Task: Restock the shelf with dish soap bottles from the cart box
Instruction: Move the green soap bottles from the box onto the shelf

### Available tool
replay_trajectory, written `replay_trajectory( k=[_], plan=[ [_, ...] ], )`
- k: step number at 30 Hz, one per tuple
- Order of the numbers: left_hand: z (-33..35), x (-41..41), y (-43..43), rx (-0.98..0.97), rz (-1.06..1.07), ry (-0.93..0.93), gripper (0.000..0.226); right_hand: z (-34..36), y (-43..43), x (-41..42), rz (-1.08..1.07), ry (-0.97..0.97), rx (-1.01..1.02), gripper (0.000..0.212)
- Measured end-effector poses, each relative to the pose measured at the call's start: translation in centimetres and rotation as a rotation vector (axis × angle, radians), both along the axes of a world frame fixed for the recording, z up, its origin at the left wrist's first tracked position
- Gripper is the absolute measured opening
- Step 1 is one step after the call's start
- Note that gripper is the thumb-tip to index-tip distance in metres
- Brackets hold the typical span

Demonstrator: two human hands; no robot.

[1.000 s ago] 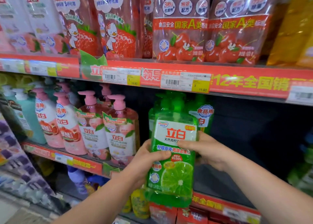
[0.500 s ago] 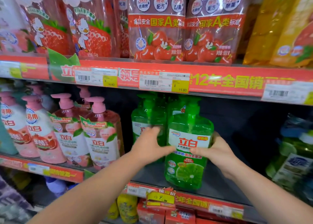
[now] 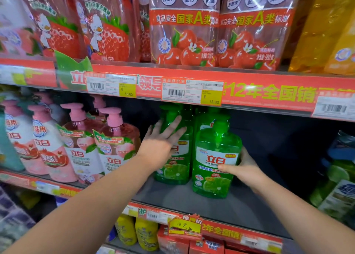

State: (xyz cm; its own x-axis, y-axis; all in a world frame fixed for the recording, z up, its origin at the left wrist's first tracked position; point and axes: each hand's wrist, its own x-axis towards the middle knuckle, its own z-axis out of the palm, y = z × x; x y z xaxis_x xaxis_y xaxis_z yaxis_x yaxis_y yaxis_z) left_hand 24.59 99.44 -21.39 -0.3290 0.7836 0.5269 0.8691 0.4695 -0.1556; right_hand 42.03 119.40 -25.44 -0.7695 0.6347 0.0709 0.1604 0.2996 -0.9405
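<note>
At the left, pink pump bottles (image 3: 115,146) fill their row. My left hand (image 3: 163,146) lies flat, fingers straight and spread, against a green dish soap bottle (image 3: 176,169) standing on the shelf (image 3: 192,203). Just right of it and nearer, my right hand (image 3: 244,171) grips another green bottle (image 3: 213,176), thumb across its label. I judge this one nearly placed. Dark bare shelf to the right needs more. The cart box is out of view.
</note>
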Motion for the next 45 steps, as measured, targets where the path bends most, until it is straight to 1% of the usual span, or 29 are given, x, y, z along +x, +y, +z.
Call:
replay_trajectory(
  k=[4, 7, 10, 14, 16, 20, 25, 30, 33, 36, 37, 39, 40, 41, 43, 45],
  plan=[
    [0.3, -0.2, -0.1, 0.000, -0.026, 0.010, 0.073, 0.4, 0.6, -0.4, 0.005, -0.086, 0.104, 0.086],
    [0.5, -0.3, -0.2, 0.002, -0.040, -0.004, 0.073, 0.4, 0.3, -1.1, -0.004, -0.093, 0.113, 0.090],
    [0.4, -0.6, -0.3, -0.004, -0.057, 0.005, 0.075, 0.4, 0.0, -1.9, -0.009, -0.076, 0.118, 0.085],
    [0.3, -0.9, -0.2, 0.013, -0.074, -0.005, 0.072, 0.5, 0.1, -2.1, -0.003, -0.099, 0.168, 0.079],
    [0.1, -1.1, -0.2, 0.034, -0.093, 0.006, 0.072, 0.5, 0.3, -2.1, 0.003, -0.131, 0.188, 0.081],
    [-0.1, -1.4, -0.2, 0.051, -0.106, 0.021, 0.073, 0.7, 0.3, -2.0, 0.020, -0.183, 0.160, 0.089],
    [-0.3, -1.2, -0.1, 0.027, -0.072, 0.031, 0.072, 1.1, 0.2, -2.1, 0.025, -0.215, 0.143, 0.090],
    [-0.5, -1.0, 0.0, -0.021, -0.022, 0.141, 0.074, 1.2, 0.0, -2.3, 0.005, -0.261, 0.146, 0.090],
    [-0.3, -0.8, 0.1, -0.045, 0.016, 0.098, 0.073, 1.7, -0.2, -2.4, -0.028, -0.320, 0.192, 0.083],
    [-0.3, -0.4, 0.5, -0.136, 0.092, -0.021, 0.071, 2.4, -1.0, -2.0, -0.098, -0.357, 0.260, 0.079],
    [-0.2, -0.1, 0.5, -0.134, 0.110, -0.043, 0.071, 2.8, -1.5, -1.7, -0.131, -0.355, 0.294, 0.081],
    [0.4, 0.7, 0.2, -0.119, 0.111, -0.060, 0.074, 3.7, -2.7, -0.7, -0.201, -0.351, 0.403, 0.093],
    [0.7, 1.1, -0.1, -0.119, 0.100, -0.043, 0.075, 4.2, -3.4, 0.0, -0.230, -0.357, 0.471, 0.096],
    [1.0, 1.5, -0.5, -0.127, 0.081, -0.016, 0.076, 4.7, -4.1, 0.8, -0.252, -0.378, 0.560, 0.094],
    [1.3, 2.4, -1.6, -0.160, 0.024, 0.035, 0.071, 5.4, -5.8, 2.6, -0.287, -0.471, 0.797, 0.082],
    [1.4, 3.5, -2.6, -0.207, -0.047, 0.031, 0.064, 5.8, -7.4, 4.5, -0.285, -0.585, 0.989, 0.072]
  ],
)
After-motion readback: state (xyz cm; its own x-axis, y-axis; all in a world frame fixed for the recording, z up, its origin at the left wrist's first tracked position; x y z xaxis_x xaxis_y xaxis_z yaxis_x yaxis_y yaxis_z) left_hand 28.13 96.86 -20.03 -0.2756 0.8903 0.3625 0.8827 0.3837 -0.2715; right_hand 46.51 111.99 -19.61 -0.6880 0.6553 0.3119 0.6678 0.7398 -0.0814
